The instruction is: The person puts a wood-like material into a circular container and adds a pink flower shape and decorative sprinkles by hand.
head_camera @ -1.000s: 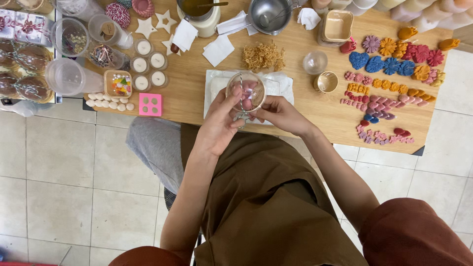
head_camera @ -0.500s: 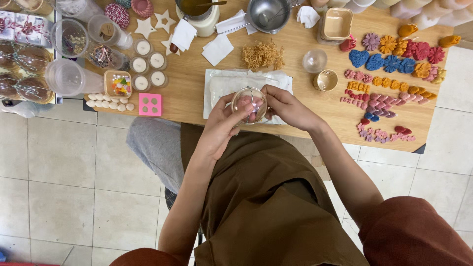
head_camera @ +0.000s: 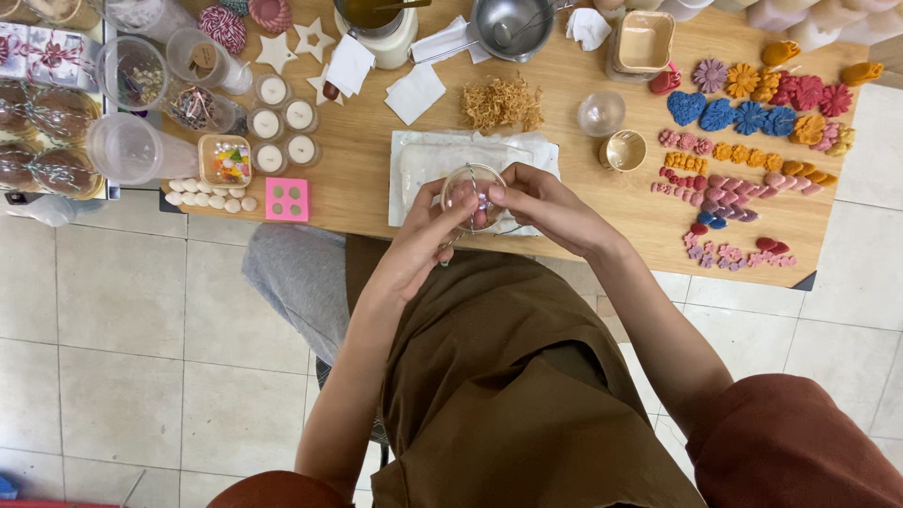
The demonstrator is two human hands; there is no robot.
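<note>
Clear plastic, thin and light, forms the small round ornament shell gripped by both hands above the white cloth on the wooden desk. Left hand cups its lower side; right hand pinches its rim. Slippery and crushable, it likely needs a gentle hold at the edges.

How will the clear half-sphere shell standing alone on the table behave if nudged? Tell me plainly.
The clear half-sphere shell is rounded, so it would probably rock or roll rather than slide. It looks thin and see-through, so it is likely light and would skid off at a slight push. With the gold dish close by, it may bump that first.
</note>
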